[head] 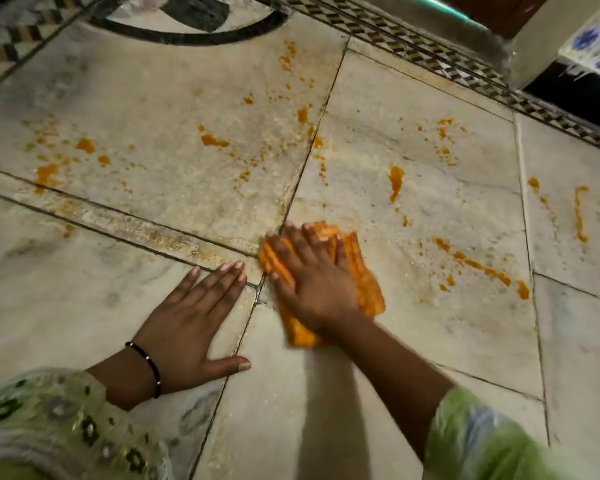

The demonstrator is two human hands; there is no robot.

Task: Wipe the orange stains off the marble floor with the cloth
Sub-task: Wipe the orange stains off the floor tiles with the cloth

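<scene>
1. Sleeves frame the near edge of the view: a pale green patterned left sleeve at the lower left and a blurred green right sleeve at the lower right.
2. Marble floor fills nearly everything, laid in large pale slabs with dark joints; a narrow strip of marble runs from the left edge towards the middle.
3. Across the far part of the floor, a dark curved inlay sits at the top, and a checkered mosaic border runs along the upper right beside a wall base.
4. Orange stains are scattered over the far slabs: splashes at the left, drips along the central joint, and a dotted streak at the right; the near slabs around the forearms look mostly free of orange.
5. An orange, folded cloth lies flat on the floor at the crossing of the joints, in the middle of the view.
6. Pressing down on the cloth, the right hand has its fingers spread and straight, palm flat; the hand is slightly blurred.
7. Just beside the cloth but not touching it, the left hand rests flat on the bare marble, fingers straight and together, thumb out to the side.
8. On the left wrist sits a thin black beaded bracelet.
</scene>
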